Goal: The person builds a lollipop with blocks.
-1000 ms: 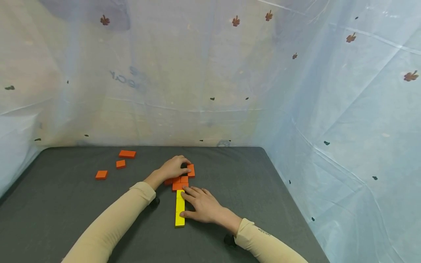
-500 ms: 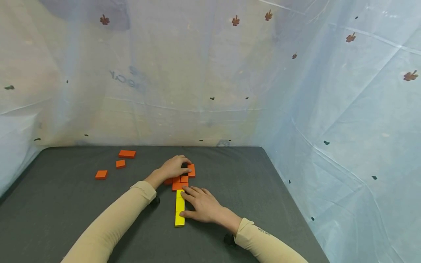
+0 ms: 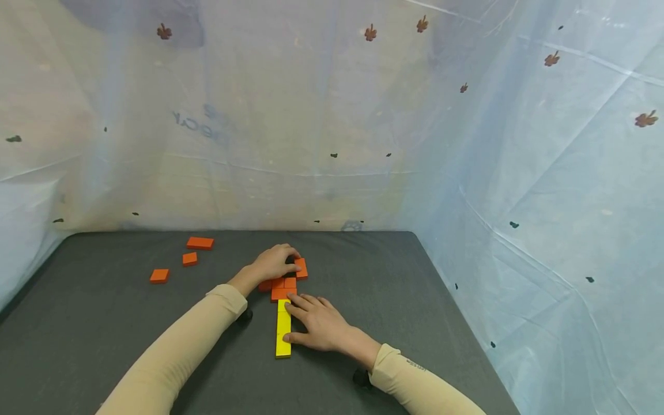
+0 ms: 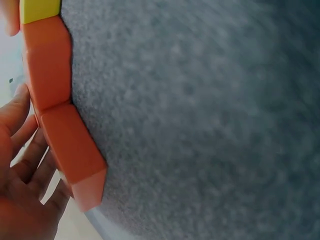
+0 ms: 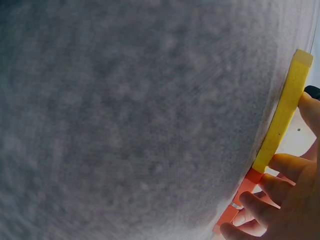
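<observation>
Two yellow blocks (image 3: 283, 331) stand end to end in a straight strip on the dark table. Beyond the strip, several orange blocks (image 3: 280, 294) lie close together. My left hand (image 3: 272, 262) arches over them, thumb and forefinger on the upright-lying orange block (image 3: 302, 270) at their far right. My right hand (image 3: 323, 325) spreads along the strip's right side: the thumb touches the long yellow block (image 5: 286, 107), while a fingertip reaches the front orange block. The left wrist view shows two orange blocks (image 4: 72, 142) meeting at an angle, with the yellow end above.
Loose orange pieces lie at the back left: a long one (image 3: 200, 243), a small one (image 3: 189, 259) and another small one (image 3: 159, 276). A pale plastic sheet (image 3: 290, 115) hangs behind the table (image 3: 384, 288) and along its right side.
The orange block at my left thumb and forefinger shifts very slightly. My right hand stays in place on the yellow strip.
</observation>
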### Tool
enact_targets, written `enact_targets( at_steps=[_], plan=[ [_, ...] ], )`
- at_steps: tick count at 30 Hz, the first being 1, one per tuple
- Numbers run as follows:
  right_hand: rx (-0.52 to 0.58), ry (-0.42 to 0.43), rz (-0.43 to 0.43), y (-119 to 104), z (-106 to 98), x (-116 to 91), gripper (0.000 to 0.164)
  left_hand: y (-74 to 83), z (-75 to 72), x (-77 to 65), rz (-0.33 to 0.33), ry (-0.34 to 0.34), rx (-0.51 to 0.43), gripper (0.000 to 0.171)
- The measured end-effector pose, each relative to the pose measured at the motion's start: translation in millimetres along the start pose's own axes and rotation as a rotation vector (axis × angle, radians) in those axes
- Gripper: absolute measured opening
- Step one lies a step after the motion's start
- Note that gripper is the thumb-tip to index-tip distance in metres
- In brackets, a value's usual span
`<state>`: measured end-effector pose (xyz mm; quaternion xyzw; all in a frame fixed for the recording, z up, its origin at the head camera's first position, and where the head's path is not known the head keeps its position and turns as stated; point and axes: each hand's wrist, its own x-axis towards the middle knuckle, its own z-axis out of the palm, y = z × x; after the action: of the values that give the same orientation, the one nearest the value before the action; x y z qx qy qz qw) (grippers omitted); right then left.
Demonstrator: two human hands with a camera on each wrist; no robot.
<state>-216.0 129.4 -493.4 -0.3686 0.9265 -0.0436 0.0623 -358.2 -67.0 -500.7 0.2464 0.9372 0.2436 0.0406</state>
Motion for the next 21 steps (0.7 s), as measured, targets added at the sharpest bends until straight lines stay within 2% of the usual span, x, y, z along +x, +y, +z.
enact_targets(
  at_steps=[10, 21],
  plan=[
    [0.0, -0.002, 0.002, 0.5, 0.8, 0.4, 0.075, 0.0, 4.4, 1.9, 0.004, -0.032, -0.005, 0.039],
    [-0.002, 0.001, -0.005, 1.5, 0.7, 0.4, 0.075, 1.1, 2.4, -5.4, 0.057, -0.058, -0.022, 0.037]
  ],
)
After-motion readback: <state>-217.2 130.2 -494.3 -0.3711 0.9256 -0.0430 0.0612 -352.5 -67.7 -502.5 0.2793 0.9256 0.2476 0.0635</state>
